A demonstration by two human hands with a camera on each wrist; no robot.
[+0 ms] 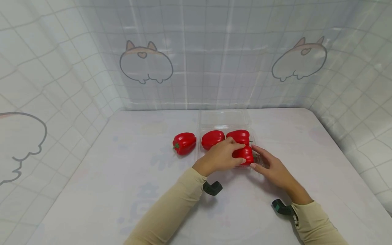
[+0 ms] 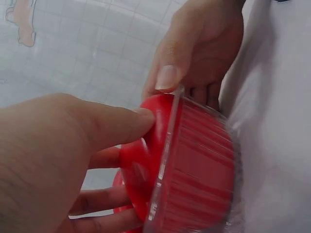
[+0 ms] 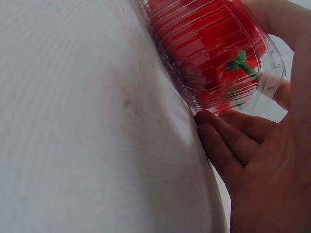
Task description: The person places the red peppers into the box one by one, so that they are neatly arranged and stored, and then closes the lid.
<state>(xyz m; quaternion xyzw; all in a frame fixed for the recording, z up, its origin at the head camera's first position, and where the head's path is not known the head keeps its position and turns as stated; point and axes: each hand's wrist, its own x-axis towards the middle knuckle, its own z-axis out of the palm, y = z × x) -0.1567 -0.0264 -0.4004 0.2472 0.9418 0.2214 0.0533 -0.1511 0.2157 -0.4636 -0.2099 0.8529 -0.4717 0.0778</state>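
Observation:
My left hand point(image 1: 222, 154) lies over the near side of a clear plastic clamshell box point(image 2: 201, 165), thumb and fingers gripping a red bell pepper point(image 1: 247, 156) in its near right part. The right hand point(image 1: 274, 170) holds the box's right end, its thumb at the near rim and fingers along the side. A green stem point(image 3: 239, 62) shows through the wall there. Farther back in the box sit two more red peppers, one at left point(image 1: 212, 139) and one at right point(image 1: 239, 135). The near left part is hidden by my left hand.
Another red bell pepper point(image 1: 184, 143) lies on the white table cover point(image 1: 147, 183), left of the box. The open clear lid point(image 1: 225, 118) lies back toward the rear curtain point(image 1: 208, 68). Dark wrist devices point(image 1: 212, 188) hang below both sleeves.

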